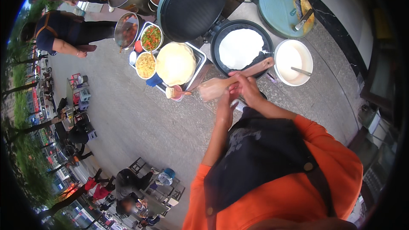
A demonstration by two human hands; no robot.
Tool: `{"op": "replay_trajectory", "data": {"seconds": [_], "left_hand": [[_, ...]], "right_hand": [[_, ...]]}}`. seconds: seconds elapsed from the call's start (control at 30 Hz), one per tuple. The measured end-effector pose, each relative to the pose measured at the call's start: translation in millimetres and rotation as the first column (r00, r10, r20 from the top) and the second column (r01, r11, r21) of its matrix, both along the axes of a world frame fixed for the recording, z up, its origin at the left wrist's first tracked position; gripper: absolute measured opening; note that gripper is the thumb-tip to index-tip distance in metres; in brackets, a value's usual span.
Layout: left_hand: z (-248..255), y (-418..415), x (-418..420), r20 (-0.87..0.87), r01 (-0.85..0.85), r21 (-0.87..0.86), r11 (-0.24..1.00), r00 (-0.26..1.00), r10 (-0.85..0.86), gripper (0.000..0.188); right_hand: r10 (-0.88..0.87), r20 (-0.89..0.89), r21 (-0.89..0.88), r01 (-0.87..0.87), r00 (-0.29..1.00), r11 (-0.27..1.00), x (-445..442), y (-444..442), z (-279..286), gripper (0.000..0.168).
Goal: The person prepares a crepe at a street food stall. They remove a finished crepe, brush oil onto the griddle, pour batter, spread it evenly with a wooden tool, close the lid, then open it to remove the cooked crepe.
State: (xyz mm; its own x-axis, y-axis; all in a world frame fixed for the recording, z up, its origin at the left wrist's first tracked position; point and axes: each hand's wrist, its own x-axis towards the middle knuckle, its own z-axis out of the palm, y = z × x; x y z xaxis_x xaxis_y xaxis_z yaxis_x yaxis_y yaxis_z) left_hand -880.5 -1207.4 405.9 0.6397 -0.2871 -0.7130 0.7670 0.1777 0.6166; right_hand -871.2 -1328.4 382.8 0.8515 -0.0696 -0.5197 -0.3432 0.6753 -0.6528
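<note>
A flat wooden spatula (212, 88), blurred, lies slantwise between my hands and the round electric griddle (270, 40). The fingers of my right hand (249, 91) are around its handle. Against the right fingers, near the spatula's neck, is my left hand (226, 105); whether it also grips the wood cannot be told. White batter (240, 46) covers much of the griddle plate, and the dark lid (191, 8) stands open beside it. To the right is a white bucket of batter (292, 56) with a ladle handle (301, 71) in it.
A metal tray (200, 54) holds a stack of flatbreads (175, 64). Bowls of shredded vegetables (146, 65) and chopped peppers (151, 37) adjoin it, near a brush (171, 93) on a cup. Pots (126, 27) stand beyond. A closed griddle (278, 9) bears a scraper (303, 19). Two people (57, 32) stand at left.
</note>
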Motion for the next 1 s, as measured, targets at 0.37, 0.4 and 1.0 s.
{"op": "replay_trajectory", "data": {"seconds": [0.37,0.4,1.0], "left_hand": [[-64.5,100.7,-72.8,-0.237,-0.077,0.564,0.822,0.939,0.25,0.037],[-64.0,107.2,-84.4,-0.277,-0.083,0.574,0.814,0.917,0.289,0.037],[-59.5,78.0,-69.5,-0.369,-0.12,0.489,0.864,0.869,0.33,0.037]], "right_hand": [[0.048,-0.439,-0.22,-0.16,0.897,0.962,123.0,-115.2,-173.7,0.035],[0.072,-0.434,-0.22,-0.183,0.898,0.958,133.4,-112.2,-183.2,0.035],[-0.566,-0.539,-0.323,0.468,0.623,0.822,203.9,-156.9,-253.6,0.018]]}}
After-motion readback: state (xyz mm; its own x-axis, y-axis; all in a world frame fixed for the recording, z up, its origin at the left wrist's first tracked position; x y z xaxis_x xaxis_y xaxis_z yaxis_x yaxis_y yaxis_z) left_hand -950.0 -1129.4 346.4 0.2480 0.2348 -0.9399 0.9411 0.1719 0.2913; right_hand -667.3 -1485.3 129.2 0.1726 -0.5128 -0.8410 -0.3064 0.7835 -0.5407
